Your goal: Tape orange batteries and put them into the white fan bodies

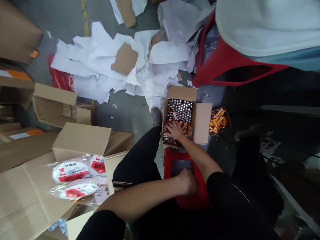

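Grey floor [127, 113] beneath; right hand [175, 130] spread open over orange cylinders [185, 127]; left hand [187, 182] curled, contents hidden; cylinders judged light, stiff, slippery, best pinched mid-body

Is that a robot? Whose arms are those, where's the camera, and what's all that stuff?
No robot here: it's a person with bare hands. There's one picture, from a camera on their head, looking forward and down.

The right hand spreads its fingers on small orange pieces in an open cardboard box, packed with little shiny-topped things. The left hand is curled up over something red; I can't tell if it holds anything.

White sheets lie on the grey floor. Over on the left are red-and-white packs in clear plastic.
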`<state>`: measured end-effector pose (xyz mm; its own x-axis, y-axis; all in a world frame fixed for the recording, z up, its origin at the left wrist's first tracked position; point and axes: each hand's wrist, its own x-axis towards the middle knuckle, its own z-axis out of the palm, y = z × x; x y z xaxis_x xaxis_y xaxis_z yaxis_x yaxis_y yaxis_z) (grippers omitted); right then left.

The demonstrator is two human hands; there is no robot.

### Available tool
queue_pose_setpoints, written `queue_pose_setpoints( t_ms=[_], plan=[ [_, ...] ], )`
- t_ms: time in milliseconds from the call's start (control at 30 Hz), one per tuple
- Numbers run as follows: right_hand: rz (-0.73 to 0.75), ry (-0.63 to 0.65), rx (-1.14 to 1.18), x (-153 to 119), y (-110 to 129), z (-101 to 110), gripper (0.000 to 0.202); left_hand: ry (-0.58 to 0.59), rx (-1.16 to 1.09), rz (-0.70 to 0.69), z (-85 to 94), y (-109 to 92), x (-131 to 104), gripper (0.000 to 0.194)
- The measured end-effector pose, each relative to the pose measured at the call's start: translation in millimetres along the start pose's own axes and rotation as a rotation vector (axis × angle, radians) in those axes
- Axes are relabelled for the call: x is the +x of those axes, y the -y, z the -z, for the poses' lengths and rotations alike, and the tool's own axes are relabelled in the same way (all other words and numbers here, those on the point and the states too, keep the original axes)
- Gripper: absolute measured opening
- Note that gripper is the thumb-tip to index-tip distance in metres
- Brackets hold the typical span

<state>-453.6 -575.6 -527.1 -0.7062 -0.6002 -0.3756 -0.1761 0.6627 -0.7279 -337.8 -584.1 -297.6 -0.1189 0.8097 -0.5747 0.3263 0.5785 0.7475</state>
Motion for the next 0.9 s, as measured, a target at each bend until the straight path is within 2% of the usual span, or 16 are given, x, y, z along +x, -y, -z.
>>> queue_pose_setpoints(
  t_ms=[33, 100, 200, 300, 400, 500, 600, 700, 800, 900],
  plan=[
    [0.014, 0.06, -0.024, 10, -6, -2, 0.047, 0.025, -0.008, 0.008, 0.2, 0, -2, 0.011],
    [0.009, 0.149, -0.068, 27, -17, -4, 0.044, 0.082, -0.032, 0.032, 4.5, -1, -7, 0.023],
    [-0.048, 0.203, -0.139, 38, -21, -3, 0.05, 0.165, -0.067, 0.044, 16.9, -1, -17, 0.032],
    [-0.103, 0.209, -0.21, 26, -5, -2, 0.058, 0.213, -0.068, 0.047, 30.4, 0, -28, 0.035],
    [-0.108, 0.228, -0.245, 9, 11, -3, 0.07, 0.192, -0.053, 0.061, 40.9, 1, -33, 0.036],
    [-0.091, 0.258, -0.237, 10, 9, 0, 0.07, 0.193, -0.068, 0.049, 47.7, 3, -33, 0.04],
    [-0.088, 0.265, -0.198, 26, -8, 8, 0.053, 0.206, -0.073, 0.069, 51.8, 5, -31, 0.042],
    [-0.076, 0.242, -0.158, 38, -17, 13, 0.047, 0.16, -0.089, 0.103, 54.3, 8, -30, 0.043],
    [-0.013, 0.238, -0.134, 32, -12, 21, 0.047, 0.167, -0.115, 0.097, 53.6, 11, -31, 0.043],
    [0.046, 0.248, -0.143, 14, 7, 37, 0.053, 0.184, -0.104, 0.09, 43.2, 12, -36, 0.047]
  ],
)
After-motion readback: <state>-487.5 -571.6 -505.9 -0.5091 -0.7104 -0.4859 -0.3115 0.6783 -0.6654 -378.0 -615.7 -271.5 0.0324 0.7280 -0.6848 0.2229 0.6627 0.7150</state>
